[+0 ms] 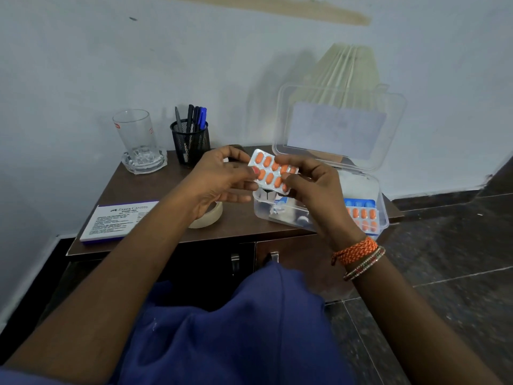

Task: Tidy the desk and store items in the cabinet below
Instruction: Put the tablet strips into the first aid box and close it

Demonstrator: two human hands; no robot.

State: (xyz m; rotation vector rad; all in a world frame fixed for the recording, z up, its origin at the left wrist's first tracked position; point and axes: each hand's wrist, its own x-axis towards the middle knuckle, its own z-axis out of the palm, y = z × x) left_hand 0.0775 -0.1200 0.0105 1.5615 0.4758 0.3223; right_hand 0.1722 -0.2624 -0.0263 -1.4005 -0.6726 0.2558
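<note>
Both hands hold a silver blister strip of orange tablets (268,171) above the desk. My left hand (222,179) pinches its left edge and my right hand (311,187) grips its right end. Just behind and below it stands a clear plastic box (380,207) with its lid (338,123) swung up. Inside the box lie more orange and blue tablet strips (362,215). The brown desk (155,184) has two cabinet doors (291,257) with metal handles below, both closed.
On the desk stand a glass in a glass ashtray (137,140), a black mesh pen holder with pens (190,140), a white stamp pad box (119,220) at the front left and a tape roll (208,218) under my left wrist. A folded fan (344,68) leans on the wall.
</note>
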